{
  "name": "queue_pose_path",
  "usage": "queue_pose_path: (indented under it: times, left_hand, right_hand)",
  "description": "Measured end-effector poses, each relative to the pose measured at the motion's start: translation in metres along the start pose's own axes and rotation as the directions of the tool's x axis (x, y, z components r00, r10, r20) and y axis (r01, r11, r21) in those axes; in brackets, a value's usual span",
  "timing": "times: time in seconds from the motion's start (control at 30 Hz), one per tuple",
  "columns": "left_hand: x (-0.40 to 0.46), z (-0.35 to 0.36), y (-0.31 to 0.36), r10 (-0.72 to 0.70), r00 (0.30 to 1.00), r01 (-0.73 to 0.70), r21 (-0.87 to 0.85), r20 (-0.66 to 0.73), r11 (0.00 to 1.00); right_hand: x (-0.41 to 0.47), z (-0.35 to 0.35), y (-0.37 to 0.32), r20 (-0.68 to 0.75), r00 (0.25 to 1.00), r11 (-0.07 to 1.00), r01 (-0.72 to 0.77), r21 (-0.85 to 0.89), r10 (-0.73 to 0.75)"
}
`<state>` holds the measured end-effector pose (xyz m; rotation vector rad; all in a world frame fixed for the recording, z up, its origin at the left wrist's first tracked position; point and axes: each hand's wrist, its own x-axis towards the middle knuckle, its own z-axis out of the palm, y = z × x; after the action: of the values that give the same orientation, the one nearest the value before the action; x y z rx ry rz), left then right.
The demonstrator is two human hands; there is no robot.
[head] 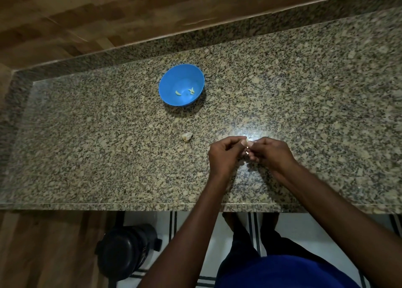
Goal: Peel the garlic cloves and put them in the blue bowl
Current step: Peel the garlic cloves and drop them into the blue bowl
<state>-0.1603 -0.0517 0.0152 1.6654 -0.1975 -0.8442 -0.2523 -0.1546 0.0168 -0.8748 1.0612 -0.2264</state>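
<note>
Head-camera view over a speckled granite counter [304, 92]: a small garlic clove [247, 143] is pinched between the fingertips of both hands, which are brought together just above the stone near its front edge. The left hand [224, 155] is curled around the clove from one side, the right hand [269, 153] from the other, with the fingers of both bent inward and touching. A blue bowl [171, 79] is set farther back on the counter, well apart from the hands, and a few pale peeled cloves [178, 93] are seen lying in its bottom. A remaining piece of garlic bulb [187, 136] is left on the granite between the bowl and the left hand. Wood panelling [65, 22] is visible behind the counter.
</note>
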Motion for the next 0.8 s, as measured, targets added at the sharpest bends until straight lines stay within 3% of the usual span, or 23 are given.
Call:
queue_pose_path:
  times: [0.1, 0.27, 0.53, 0.67, 0.8]
  left_hand:
    - [0.001, -0.007, -0.001, 0.049, 0.992, -0.054, 0.038, 0.120, 0.998]
    - [0.010, -0.013, -0.002, 0.088, 0.982, -0.110, 0.130, 0.167, 0.985]
    - [0.013, -0.011, -0.002, 0.042, 0.976, -0.061, 0.086, 0.216, 0.994]
    - [0.018, -0.013, 0.000, 0.027, 0.978, -0.053, 0.125, 0.205, 0.991]
    - [0.021, -0.014, 0.004, 0.066, 0.968, -0.102, 0.137, 0.241, 0.985]
  right_hand:
    - [0.003, -0.007, -0.001, 0.025, 0.999, 0.991, 0.039, -0.128, -0.036]
    - [0.007, -0.015, -0.005, 0.113, 0.980, 0.904, 0.194, -0.380, -0.163]
    - [0.009, -0.019, -0.022, 0.224, 0.973, 0.822, 0.169, -0.544, -0.052]
    - [0.007, -0.021, -0.024, 0.291, 0.955, 0.799, 0.216, -0.561, -0.054]
    - [0.007, -0.021, -0.027, 0.366, 0.931, 0.860, 0.184, -0.476, 0.003]
